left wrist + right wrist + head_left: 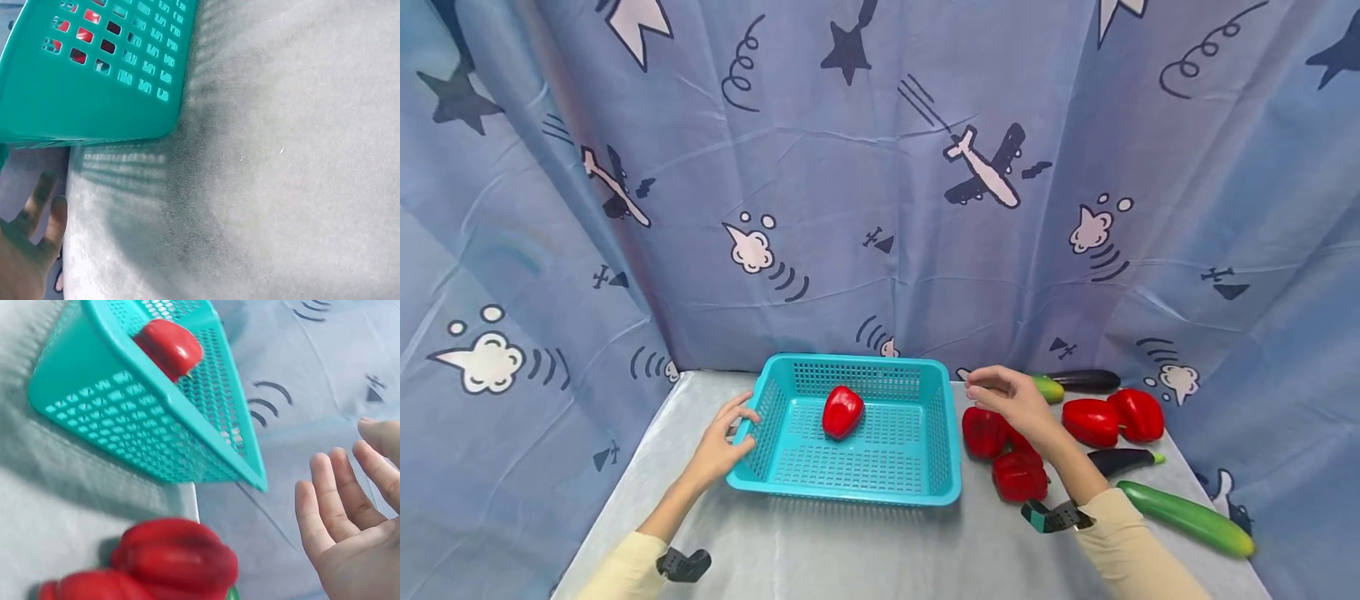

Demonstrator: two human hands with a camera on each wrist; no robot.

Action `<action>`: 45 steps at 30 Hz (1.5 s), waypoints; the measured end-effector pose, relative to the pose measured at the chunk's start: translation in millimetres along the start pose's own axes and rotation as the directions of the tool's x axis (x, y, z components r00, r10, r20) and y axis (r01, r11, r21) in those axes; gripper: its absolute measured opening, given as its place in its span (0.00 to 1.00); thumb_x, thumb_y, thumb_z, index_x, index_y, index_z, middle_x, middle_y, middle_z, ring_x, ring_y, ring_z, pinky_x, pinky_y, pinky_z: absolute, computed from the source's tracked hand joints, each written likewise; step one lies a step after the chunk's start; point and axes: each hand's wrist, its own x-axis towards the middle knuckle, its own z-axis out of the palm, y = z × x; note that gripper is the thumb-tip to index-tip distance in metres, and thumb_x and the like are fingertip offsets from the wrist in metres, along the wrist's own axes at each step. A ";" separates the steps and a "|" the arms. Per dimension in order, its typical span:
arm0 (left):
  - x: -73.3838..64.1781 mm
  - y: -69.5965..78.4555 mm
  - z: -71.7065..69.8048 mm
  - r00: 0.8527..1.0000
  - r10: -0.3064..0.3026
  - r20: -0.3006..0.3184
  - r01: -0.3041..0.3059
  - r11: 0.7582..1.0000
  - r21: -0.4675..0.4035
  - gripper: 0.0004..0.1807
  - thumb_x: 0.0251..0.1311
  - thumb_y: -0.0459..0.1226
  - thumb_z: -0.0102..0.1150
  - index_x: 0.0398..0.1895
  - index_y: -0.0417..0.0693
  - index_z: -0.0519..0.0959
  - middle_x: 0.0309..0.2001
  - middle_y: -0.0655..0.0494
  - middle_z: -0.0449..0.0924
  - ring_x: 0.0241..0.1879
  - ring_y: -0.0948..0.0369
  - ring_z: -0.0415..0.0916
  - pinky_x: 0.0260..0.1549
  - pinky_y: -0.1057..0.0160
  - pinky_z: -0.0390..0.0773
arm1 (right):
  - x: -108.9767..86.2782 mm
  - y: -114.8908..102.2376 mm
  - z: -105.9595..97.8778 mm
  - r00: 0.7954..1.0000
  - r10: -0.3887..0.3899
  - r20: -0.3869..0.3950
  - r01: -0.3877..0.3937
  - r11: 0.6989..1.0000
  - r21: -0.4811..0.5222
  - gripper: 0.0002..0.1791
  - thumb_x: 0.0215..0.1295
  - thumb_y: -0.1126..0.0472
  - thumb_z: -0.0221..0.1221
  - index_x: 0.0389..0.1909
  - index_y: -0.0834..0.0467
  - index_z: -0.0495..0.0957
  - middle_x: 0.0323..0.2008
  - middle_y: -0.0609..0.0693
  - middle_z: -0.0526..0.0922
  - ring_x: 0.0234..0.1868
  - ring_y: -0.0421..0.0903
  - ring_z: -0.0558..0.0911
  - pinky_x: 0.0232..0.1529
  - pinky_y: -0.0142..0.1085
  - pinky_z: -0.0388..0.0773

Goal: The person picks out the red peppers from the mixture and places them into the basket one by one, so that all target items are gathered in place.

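Observation:
A turquoise plastic basket point(895, 498) with perforated sides sits on the table, and one red bell pepper point(842, 412) lies inside it. My left hand point(721, 442) is at the basket's left rim, fingers spread and loosely bent, fingertips right beside the edge. In the left wrist view, two fingers point(57, 220) show below the basket's corner. To the right of the basket, my right hand point(1018, 407) hovers over a cluster of red bell peppers point(1021, 477), its fingers relaxed and holding nothing. The right wrist view shows its palm and fingers point(331, 506) apart from the basket and peppers.
Farther right lie two more red bell peppers point(1090, 422), a dark eggplant point(1123, 460) and a long green cucumber point(1187, 518). Another eggplant point(1086, 381) and a green-yellow vegetable point(1048, 388) lie at the back. A patterned blue curtain point(850, 208) hangs behind the grey table point(850, 550).

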 end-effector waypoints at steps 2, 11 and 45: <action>-1.2 -0.9 0.4 1.000 -0.009 -0.003 0.009 1.000 0.009 0.15 0.51 0.19 0.60 0.43 0.37 0.79 0.72 0.36 0.61 0.51 0.41 0.77 0.41 0.57 0.80 | -9.3 1.9 -7.9 1.000 0.007 -0.016 -0.007 1.000 0.010 0.21 0.71 0.60 0.63 0.60 0.67 0.75 0.55 0.65 0.80 0.53 0.52 0.83 0.54 0.51 0.76; -1.0 0.7 -0.8 1.000 -0.002 -0.007 0.002 0.999 0.039 0.15 0.50 0.19 0.60 0.43 0.35 0.78 0.71 0.34 0.62 0.57 0.41 0.72 0.45 0.56 0.79 | -45.0 19.3 -32.7 0.995 0.066 -0.075 -0.062 0.997 0.043 0.24 0.72 0.60 0.62 0.62 0.69 0.73 0.58 0.69 0.77 0.53 0.49 0.84 0.50 0.36 0.79; -1.5 0.5 2.7 1.000 -0.002 -0.024 0.002 1.000 -0.009 0.16 0.50 0.19 0.61 0.43 0.38 0.78 0.72 0.34 0.62 0.47 0.43 0.78 0.40 0.59 0.80 | -84.6 51.7 -67.8 0.987 0.147 -0.068 -0.158 0.966 -0.204 0.29 0.67 0.55 0.67 0.63 0.66 0.74 0.58 0.64 0.79 0.55 0.56 0.81 0.47 0.33 0.79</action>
